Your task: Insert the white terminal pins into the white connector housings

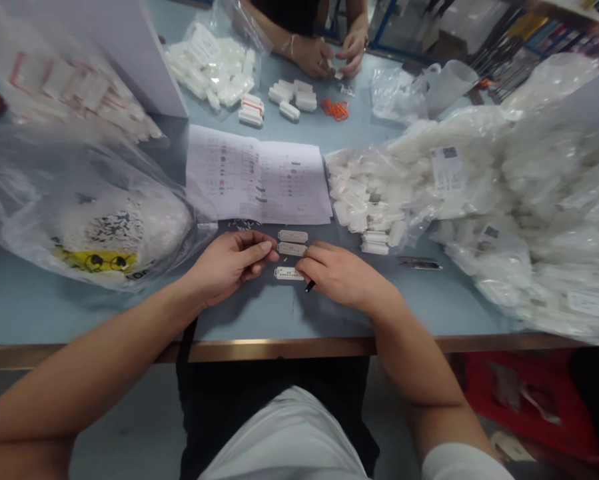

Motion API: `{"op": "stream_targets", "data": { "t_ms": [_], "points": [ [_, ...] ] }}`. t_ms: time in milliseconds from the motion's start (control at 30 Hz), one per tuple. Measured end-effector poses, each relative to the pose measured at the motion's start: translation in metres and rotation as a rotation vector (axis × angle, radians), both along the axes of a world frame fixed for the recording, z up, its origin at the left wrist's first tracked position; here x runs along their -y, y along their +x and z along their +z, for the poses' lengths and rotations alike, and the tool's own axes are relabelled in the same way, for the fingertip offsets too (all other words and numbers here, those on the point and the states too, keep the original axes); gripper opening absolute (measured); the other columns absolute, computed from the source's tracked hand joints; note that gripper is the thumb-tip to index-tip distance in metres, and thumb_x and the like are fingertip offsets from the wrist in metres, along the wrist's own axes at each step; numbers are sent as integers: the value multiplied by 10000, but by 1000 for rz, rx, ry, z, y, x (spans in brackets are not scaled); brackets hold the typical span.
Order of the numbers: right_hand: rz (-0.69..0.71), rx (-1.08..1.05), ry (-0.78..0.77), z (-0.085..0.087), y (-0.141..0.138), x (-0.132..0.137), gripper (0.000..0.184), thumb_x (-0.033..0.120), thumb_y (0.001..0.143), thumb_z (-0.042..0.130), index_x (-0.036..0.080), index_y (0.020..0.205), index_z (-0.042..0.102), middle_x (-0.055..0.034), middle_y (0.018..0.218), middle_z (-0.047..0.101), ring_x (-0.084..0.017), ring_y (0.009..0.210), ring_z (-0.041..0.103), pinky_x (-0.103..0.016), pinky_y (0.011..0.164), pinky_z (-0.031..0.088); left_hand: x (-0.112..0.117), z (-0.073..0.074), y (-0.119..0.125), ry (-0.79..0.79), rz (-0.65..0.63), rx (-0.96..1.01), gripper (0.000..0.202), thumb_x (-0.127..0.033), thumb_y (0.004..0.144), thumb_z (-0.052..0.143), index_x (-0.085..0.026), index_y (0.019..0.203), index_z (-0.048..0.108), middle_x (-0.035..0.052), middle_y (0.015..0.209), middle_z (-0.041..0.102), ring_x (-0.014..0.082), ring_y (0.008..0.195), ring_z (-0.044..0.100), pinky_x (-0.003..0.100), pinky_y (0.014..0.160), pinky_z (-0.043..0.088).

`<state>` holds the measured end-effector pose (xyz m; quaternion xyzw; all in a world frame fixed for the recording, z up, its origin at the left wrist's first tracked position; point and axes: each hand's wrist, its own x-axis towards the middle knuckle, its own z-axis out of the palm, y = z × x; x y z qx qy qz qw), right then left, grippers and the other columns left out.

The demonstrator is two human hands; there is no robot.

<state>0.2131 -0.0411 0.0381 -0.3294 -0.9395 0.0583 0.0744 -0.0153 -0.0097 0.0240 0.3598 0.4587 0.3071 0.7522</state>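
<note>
Three flat white plastic pieces with rows of small slots lie one behind another in front of me: a far piece (292, 237), a middle piece (291, 249) and a near piece (288, 273). My left hand (229, 265) is at their left ends, thumb and fingers pinched together; whatever is between them is too small to make out. My right hand (336, 272) is closed at their right ends, its fingers over the near piece's end. A slim black object (310, 287) sticks out below those fingers; the rest of it is hidden.
A printed sheet (289, 180) lies beyond the pieces, with tiny bits (244, 225) at its edge. Plastic bags (124, 227) stand left; bags of white parts (449, 167) fill the right. Tweezers (419, 263) lie right. Across the table, a co-worker's hands (334, 57) handle a small part.
</note>
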Motion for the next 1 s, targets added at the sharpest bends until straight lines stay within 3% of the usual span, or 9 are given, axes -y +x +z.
{"op": "stream_targets", "data": {
  "t_ms": [233, 367, 500, 667, 800, 900, 1000],
  "points": [
    [11, -81, -20, 8, 8, 1, 163, 66, 894, 566, 158, 946, 691, -79, 904, 654, -210, 872, 565, -332, 757, 476, -1, -1, -1, 4, 1, 0, 134, -248, 805, 755, -151, 887, 712, 37, 778, 695, 45, 500, 461, 168, 442, 311],
    [90, -24, -50, 11, 10, 1, 151, 132, 887, 623, 170, 1006, 707, -63, 882, 646, -199, 824, 561, -335, 752, 485, -1, -2, -2, 15, -14, 9, 150, -269, 798, 773, -162, 889, 721, 36, 788, 699, 45, 506, 463, 169, 449, 318],
    [126, 18, -91, 9, 9, 1, 78, 157, 878, 660, 162, 940, 708, -59, 876, 643, -192, 823, 565, -341, 793, 497, -1, -2, -1, 54, -16, 12, 188, -287, 760, 812, -171, 890, 741, 45, 803, 711, 45, 505, 458, 177, 447, 306],
    [-4, -163, -25, 6, 10, 0, 175, 96, 889, 574, 188, 958, 706, -61, 886, 660, -188, 829, 571, -307, 709, 480, 0, 0, 0, 47, -30, -16, 237, -309, 683, 865, -155, 826, 755, 53, 767, 702, 49, 495, 452, 191, 441, 287],
    [-168, -372, 73, 2, 4, 1, 162, 117, 920, 551, 188, 986, 681, -74, 933, 677, -179, 845, 591, -304, 728, 506, 3, 1, 2, 50, -57, -27, 257, -331, 658, 882, -142, 743, 730, 5, 620, 597, 48, 480, 418, 197, 443, 264],
    [-195, -457, 98, -1, -6, 5, 159, 128, 935, 546, 209, 996, 669, -67, 947, 681, -172, 857, 597, -311, 758, 522, 4, 1, 3, 59, -87, -34, 249, -341, 683, 868, -148, 717, 715, -24, 561, 522, 49, 479, 386, 204, 453, 253],
    [-209, -483, 126, -3, -15, 8, 149, 147, 955, 539, 210, 996, 668, -67, 938, 684, -170, 853, 598, -315, 772, 532, 6, -1, 3, 67, -133, -49, 236, -352, 711, 847, -152, 749, 727, -16, 585, 539, 52, 491, 377, 213, 463, 240]
  ]
}}
